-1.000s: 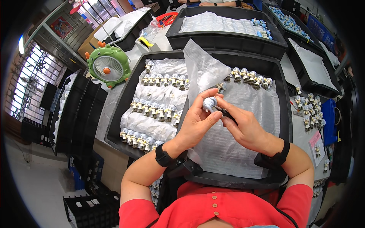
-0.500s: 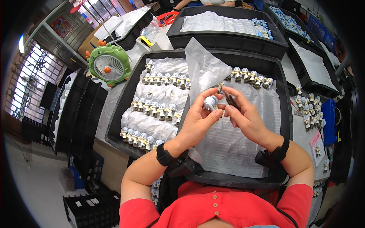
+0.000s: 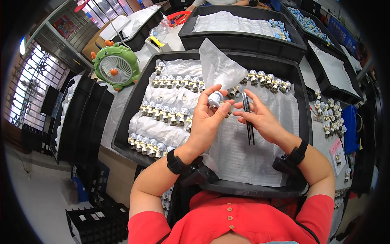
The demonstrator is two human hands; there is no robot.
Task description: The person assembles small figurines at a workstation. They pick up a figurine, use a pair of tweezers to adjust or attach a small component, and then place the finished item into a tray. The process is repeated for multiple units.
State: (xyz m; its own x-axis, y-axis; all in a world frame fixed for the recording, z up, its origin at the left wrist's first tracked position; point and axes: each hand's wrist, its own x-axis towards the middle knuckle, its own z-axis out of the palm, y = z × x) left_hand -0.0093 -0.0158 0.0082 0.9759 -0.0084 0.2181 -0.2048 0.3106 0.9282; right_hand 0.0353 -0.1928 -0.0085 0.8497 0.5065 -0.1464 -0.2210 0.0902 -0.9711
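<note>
Gripping the figurine (image 3: pixel 215 99) in my left hand (image 3: pixel 206 124), I should hold the black rod (image 3: pixel 250 133), pinched in my right hand (image 3: pixel 264 121), clear of its head.

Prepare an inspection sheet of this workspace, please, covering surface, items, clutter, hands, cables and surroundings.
Surface: grey table bearing black trays lined with pale sheeting.
Job's things: one pale-headed figurine and a dark pen-like tool; rows of figurines in the left tray.
Clutter: yellow roll; grouped figurines at right.
Hands: left hand grips the figurine; right hand holds the tool, apart from it.
Cables: a thin cord curves above the green fan.
Surroundings: another person's arm beyond the far tray; barred window at left.
</note>
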